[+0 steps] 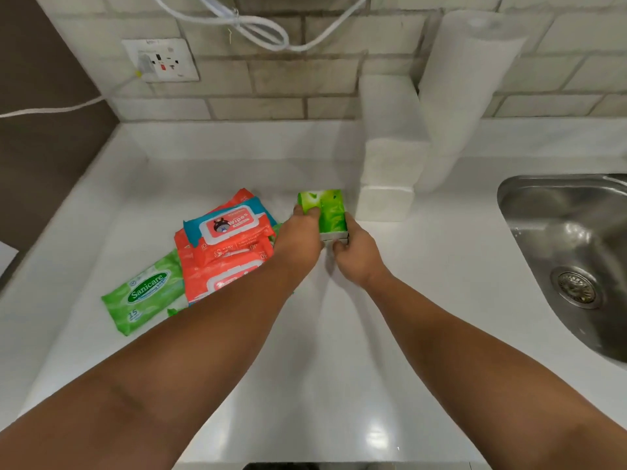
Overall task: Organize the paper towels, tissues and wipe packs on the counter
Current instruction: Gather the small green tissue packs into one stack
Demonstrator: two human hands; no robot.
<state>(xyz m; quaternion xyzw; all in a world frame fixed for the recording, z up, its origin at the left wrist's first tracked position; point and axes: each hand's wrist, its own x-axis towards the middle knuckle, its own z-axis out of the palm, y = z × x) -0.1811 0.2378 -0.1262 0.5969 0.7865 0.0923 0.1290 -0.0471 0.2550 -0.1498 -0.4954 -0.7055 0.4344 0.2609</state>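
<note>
A green tissue pack (327, 212) is held by both hands, left hand (298, 237) and right hand (354, 257), beside the stacked white tissues (390, 171); the wipe packs (224, 245) left of it are judged still unsorted.

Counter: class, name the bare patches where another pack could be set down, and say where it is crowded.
Free: the near counter between the forearms, the strip between the right hand and the sink, and the back left under the wall socket. Crowded: the wipe packs at left, and the white tissue stack with the paper towel roll behind the green pack.

The left hand (300, 237) hides part of the orange wipe packs (224, 262).
</note>
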